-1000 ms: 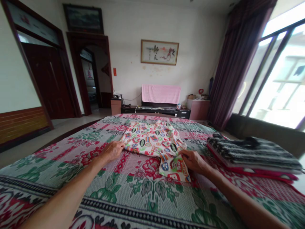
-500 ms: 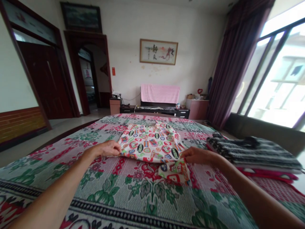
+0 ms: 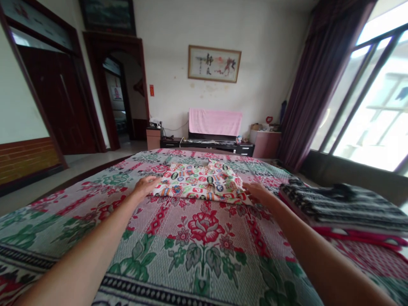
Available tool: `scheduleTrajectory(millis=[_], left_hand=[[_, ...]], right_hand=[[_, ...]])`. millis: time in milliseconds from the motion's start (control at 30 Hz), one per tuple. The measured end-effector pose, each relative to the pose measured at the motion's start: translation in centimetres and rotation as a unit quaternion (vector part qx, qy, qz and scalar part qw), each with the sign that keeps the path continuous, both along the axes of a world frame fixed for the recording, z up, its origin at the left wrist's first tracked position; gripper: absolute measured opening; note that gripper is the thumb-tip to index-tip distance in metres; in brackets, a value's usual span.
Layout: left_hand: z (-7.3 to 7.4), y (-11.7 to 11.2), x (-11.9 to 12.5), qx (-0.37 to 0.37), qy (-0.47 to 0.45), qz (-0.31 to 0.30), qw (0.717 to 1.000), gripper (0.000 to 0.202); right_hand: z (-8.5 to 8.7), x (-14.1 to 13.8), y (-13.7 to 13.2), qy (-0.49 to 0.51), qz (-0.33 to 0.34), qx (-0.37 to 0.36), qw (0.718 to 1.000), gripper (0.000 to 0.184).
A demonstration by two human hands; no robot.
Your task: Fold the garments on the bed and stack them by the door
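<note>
A small white garment (image 3: 199, 183) printed with colourful badges lies folded into a flat rectangle on the floral bedspread (image 3: 204, 246). My left hand (image 3: 145, 185) rests at the garment's left edge, fingers closed on the cloth. At the right edge my right hand (image 3: 258, 192) lies low on the cloth with the fingers pointing forward and flat. Both forearms reach out across the bed.
A stack of folded striped and red clothes (image 3: 344, 208) sits on the bed at the right. Beyond the bed stand a low dark cabinet (image 3: 208, 146) with a pink towel (image 3: 215, 122), a doorway (image 3: 116, 106) at the left and a curtained window (image 3: 376, 97) at the right.
The garment's near part, which hung toward me, has been folded up and away onto the rest. Both hands moved forward with it, and the bundle is now shorter and flatter.
</note>
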State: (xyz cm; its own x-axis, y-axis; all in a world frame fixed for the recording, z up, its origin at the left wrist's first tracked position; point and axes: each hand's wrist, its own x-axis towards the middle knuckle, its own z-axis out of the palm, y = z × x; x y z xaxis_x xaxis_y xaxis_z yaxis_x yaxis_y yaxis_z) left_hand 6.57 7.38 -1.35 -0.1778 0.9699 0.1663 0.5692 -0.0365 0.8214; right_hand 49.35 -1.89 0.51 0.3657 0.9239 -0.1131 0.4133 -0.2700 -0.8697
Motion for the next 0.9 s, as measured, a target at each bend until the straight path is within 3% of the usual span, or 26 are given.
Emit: scheduleTrajectory(millis=[167, 267, 367, 600, 733, 900], left_hand=[[0.0, -0.8, -1.5, -0.004, -0.014, -0.071, 0.997, 0.063], [0.0, -1.1, -1.8, -0.006, 0.003, -0.133, 0.991, 0.067], [-0.3, -0.7, -1.7, 0.012, 0.012, -0.123, 0.992, 0.065], [-1.0, 0.5, -1.1, 0.105, 0.119, -0.072, 0.985, 0.045], [-1.0, 0.3, -0.7, 0.119, 0.265, -0.088, 0.953, 0.036], [-1.2, -0.2, -0.2, 0.127, 0.359, -0.097, 0.919, 0.041]], right_hand=[[-1.2, 1.0, -1.5, -0.068, 0.092, 0.037, 0.993, 0.049], [-1.5, 0.7, -1.4, -0.159, 0.107, 0.06, 0.98, 0.049], [-1.2, 0.2, -1.4, -0.23, 0.099, 0.07, 0.966, 0.042], [0.4, 0.0, -2.6, -0.118, 0.084, 0.02, 0.989, 0.049], [-0.1, 0.2, -2.3, -0.217, 0.09, -0.013, 0.972, 0.023], [0.2, 0.5, -1.9, -0.352, 0.055, 0.041, 0.934, 0.028]])
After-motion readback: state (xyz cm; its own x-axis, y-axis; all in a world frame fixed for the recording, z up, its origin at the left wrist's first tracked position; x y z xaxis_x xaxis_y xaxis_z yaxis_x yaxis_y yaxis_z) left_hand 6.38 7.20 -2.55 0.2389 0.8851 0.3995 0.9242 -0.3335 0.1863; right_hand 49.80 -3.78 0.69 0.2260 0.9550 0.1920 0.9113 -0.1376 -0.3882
